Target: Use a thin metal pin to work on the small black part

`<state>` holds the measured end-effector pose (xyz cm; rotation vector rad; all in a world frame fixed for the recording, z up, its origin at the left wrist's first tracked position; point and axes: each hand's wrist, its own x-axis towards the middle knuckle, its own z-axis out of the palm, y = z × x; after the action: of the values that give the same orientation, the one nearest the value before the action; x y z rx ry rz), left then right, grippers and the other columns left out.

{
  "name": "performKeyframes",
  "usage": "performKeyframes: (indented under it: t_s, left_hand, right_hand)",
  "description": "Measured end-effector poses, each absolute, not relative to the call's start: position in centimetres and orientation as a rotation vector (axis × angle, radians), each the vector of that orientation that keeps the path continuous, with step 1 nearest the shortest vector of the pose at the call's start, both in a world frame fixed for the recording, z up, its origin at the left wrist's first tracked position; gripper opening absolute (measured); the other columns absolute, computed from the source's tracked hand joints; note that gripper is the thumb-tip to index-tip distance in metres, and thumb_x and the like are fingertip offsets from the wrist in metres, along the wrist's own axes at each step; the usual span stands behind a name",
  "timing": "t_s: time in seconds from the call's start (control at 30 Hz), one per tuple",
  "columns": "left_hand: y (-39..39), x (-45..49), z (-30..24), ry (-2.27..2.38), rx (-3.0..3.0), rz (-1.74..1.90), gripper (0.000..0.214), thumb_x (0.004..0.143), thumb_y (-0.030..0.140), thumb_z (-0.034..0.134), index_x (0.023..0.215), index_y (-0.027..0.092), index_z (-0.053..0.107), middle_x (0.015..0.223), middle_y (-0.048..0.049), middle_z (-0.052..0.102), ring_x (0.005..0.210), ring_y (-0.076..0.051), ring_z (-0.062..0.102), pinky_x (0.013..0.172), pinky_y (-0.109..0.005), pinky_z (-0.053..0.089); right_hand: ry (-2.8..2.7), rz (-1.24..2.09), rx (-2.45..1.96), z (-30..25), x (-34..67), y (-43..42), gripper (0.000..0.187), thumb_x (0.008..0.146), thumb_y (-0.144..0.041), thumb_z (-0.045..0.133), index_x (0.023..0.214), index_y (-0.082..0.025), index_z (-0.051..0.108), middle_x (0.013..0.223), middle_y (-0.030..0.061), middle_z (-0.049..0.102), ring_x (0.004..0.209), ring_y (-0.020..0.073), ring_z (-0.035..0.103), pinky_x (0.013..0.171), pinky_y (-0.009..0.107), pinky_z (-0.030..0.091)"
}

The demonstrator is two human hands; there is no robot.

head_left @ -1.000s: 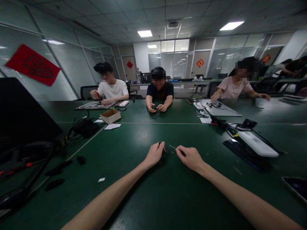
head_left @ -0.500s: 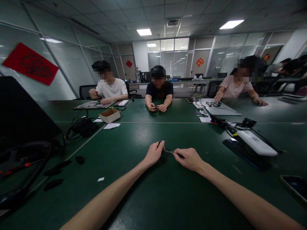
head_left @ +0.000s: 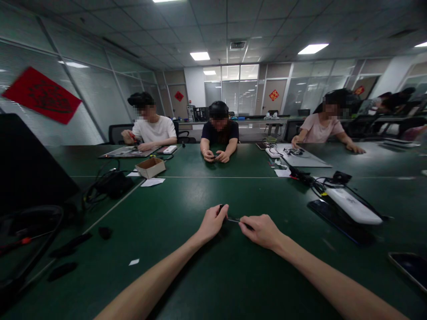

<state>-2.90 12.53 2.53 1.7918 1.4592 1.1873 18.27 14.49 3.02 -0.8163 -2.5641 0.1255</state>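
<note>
Your left hand (head_left: 212, 223) is closed around a small dark piece (head_left: 221, 207), mostly hidden in its grasp. Your right hand (head_left: 262, 230), just apart, grips a thin-shafted tool (head_left: 234, 220), covering its handle; the shaft spans the gap leftward, its tip indistinct. Near right, a phone (head_left: 412, 269) is cut off.

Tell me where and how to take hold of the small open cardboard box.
Likely best: pinch the cardboard box by the rim of its near wall, coming from above, since its open top leaves that wall reachable inside and out. Paper lies close in front.
</note>
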Motion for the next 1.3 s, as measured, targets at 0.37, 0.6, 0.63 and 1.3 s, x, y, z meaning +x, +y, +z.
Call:
performKeyframes:
  t_s: [0.37, 0.6, 0.63, 1.3]
  left_hand:
    - [12.6, -2.9, 2.3, 1.473, 1.766, 1.192, 0.049, 0.090, 0.051, 0.033, 0.066, 0.014, 0.056, 0.058, 0.0012, 0.051, 0.057, -0.011, 0.048, 0.056, -0.022, 0.032]
    - [12.0, -2.5, 2.8, 1.487, 1.800, 1.210, 0.049, 0.090, 0.051, 0.031, 0.067, 0.014, 0.054, 0.059, 0.0004, 0.052, 0.056, -0.012, 0.049, 0.055, -0.022, 0.033]
    - [11.9, -2.4, 2.9, 1.486, 1.807, 1.209, 0.049, 0.090, 0.051, 0.031, 0.068, 0.014, 0.054, 0.059, 0.0006, 0.052, 0.055, -0.011, 0.048, 0.055, -0.022, 0.033]
    - [12.4, -2.2, 2.4, 1.655, 1.739, 1.253, 0.058, 0.091, 0.054, 0.022, 0.063, 0.016, 0.056, 0.058, -0.0013, 0.055, 0.059, -0.014, 0.053, 0.060, -0.025, 0.034]
  right_hand:
    - [-2.569, 0.144, -0.801, 3.1, 18.2, 14.4, 0.029, 0.094, -0.031, 0.037, 0.087, -0.019, 0.063, 0.066, -0.0006, 0.063, 0.054, 0.0077, 0.053, 0.055, 0.020, 0.036]
    - [-2.584, 0.128, -0.814, 3.3, 18.2, 14.1, 0.032, 0.094, -0.032, 0.035, 0.087, -0.019, 0.063, 0.067, 0.0001, 0.063, 0.053, 0.0080, 0.053, 0.055, 0.019, 0.037]
    - [-2.587, 0.122, -0.813, 3.4, 18.3, 14.1, 0.032, 0.094, -0.032, 0.035, 0.087, -0.019, 0.063, 0.067, 0.0002, 0.063, 0.053, 0.0081, 0.053, 0.055, 0.019, 0.037]
    - [-2.502, 0.160, -0.987, 3.3, 17.5, 12.7, 0.033, 0.096, -0.035, 0.031, 0.091, -0.020, 0.060, 0.066, -0.0002, 0.061, 0.052, 0.0087, 0.053, 0.051, 0.019, 0.036]
